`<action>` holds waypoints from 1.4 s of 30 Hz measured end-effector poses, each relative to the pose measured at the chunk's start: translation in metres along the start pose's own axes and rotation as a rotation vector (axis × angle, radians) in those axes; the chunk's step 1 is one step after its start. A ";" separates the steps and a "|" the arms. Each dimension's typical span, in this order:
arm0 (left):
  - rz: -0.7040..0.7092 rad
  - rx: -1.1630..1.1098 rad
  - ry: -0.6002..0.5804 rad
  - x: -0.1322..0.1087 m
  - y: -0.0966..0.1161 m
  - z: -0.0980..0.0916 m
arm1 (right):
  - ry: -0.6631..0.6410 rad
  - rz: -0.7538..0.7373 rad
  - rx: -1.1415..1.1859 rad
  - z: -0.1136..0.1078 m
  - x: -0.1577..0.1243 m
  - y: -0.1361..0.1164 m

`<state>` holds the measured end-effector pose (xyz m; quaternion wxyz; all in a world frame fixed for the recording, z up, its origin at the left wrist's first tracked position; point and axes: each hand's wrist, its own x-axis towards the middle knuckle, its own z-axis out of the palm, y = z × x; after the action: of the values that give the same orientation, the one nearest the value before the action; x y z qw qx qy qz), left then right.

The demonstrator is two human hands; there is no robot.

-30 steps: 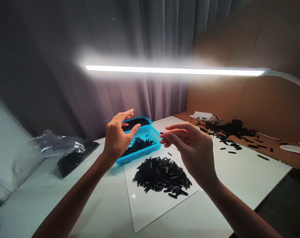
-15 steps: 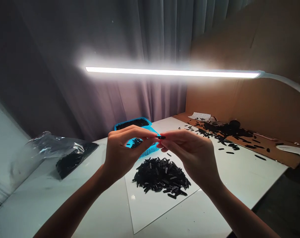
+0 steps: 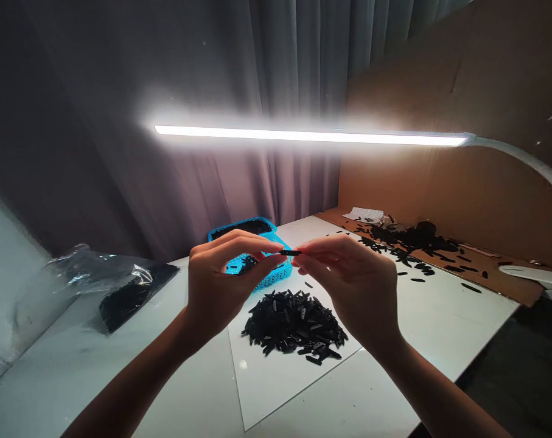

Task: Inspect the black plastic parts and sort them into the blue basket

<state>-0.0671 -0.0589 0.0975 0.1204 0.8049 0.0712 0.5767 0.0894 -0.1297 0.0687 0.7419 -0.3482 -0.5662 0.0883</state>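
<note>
Pinching away between both hands' fingers (image 3: 269, 246), one black piece (image 3: 290, 252) was held above the blue basket (image 3: 276, 280), a big pile (image 3: 294, 322) still left.

The left hand (image 3: 221, 283) hides most of the blue plastic basket (image 3: 276, 277) behind it. The small black piece (image 3: 290, 252) pinched just right of that hand, against the right hand (image 3: 351, 292), is too small to show its detail.

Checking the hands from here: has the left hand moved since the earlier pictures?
Yes: the left hand has come rightward and down across the blue basket, its fingertips now at the black piece pinched with the right hand.
</note>
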 end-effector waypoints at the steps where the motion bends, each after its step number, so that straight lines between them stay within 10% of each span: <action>1: 0.004 -0.007 0.006 0.000 -0.001 0.000 | 0.013 -0.012 -0.008 0.000 0.000 0.000; 31: 0.027 0.098 0.034 0.000 -0.009 0.001 | -0.051 0.023 -0.082 -0.002 0.002 0.003; 36: -0.154 0.506 0.017 0.000 -0.058 -0.003 | -0.413 0.117 -0.387 -0.022 -0.002 0.038; 42: -0.157 0.287 -0.357 -0.019 -0.102 0.013 | -0.788 0.443 -0.631 -0.062 -0.027 0.101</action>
<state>-0.0584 0.0330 0.0476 0.0599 0.8950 0.1922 0.3981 0.1629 -0.0952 -0.0218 0.2972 -0.6050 -0.7133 0.1919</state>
